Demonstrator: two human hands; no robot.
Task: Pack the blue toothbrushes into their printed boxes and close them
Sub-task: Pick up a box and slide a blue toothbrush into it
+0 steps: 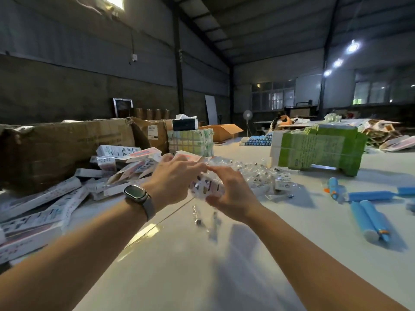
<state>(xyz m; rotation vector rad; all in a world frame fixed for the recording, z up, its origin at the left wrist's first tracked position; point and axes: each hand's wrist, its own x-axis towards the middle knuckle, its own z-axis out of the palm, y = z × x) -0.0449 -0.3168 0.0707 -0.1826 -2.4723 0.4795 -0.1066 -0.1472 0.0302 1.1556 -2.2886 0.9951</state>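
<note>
A white counter (184, 261) fills the lower frame. At nine o'clock a long, battered brown carton (67, 149) stands along its edge. Toward eleven o'clock a black tissue box (184, 124) sits on a strapped bundle of pale green packs (190, 141). At two o'clock lies a bigger green strapped bundle (318, 149). Behind it, near one o'clock, a white standing fan (247, 115) is on the floor. Three ceiling lamps (352, 47) glow at the upper right, over a row of windows (272, 97).
</note>
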